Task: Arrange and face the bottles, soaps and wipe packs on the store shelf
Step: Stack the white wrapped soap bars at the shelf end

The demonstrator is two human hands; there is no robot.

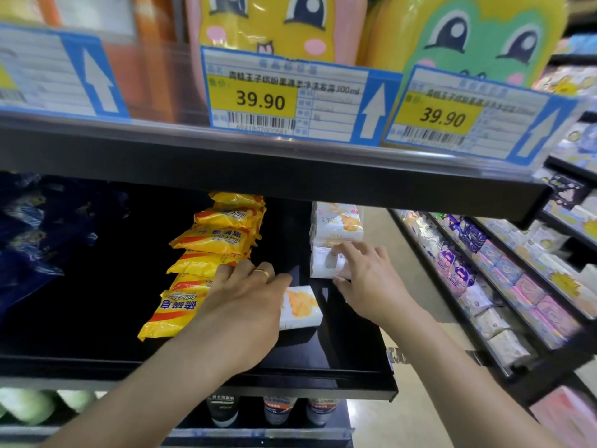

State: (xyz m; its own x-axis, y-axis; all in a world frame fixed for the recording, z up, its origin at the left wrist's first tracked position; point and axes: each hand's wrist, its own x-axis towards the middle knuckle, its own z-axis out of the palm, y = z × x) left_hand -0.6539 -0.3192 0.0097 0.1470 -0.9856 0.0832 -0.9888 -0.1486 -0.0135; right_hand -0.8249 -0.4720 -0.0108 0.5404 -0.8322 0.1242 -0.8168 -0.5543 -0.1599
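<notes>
**Soap shelf, mid-facing: entry**

Black shelf, middle tier, below a price rail with two 39.90 tags.

Yellow sulfur soap packs: one file running from front edge toward the back, overlapping like shingles, labels mostly up, rearmost packs leaning. Front pack turned so its print reads upside down, apparently awaiting a turn to face the aisle.

White soap bar with orange print: lying flat near the front edge, between the yellow file and the right-hand stack, askew. Probably pulled out for restacking or facing.

White boxed soaps: stacked at the right edge of the shelf, upper boxes showing the orange design, lowest one showing a plain printed side outward, so likely the item under correction.

Left hand: palm down, fingers relaxed and nearly straight, ring on one finger; covering the left end of the flat white bar and brushing the yellow packs. No clear curl around anything; resting or pressing rather than gripping.

Right hand: fingers spread and lightly bent over the face of the lowest box, thumb under its lower edge; looks like a loose pinch to pivot or slide it.

Dark bottles on the tier below. Blue packs at the left end.
</notes>
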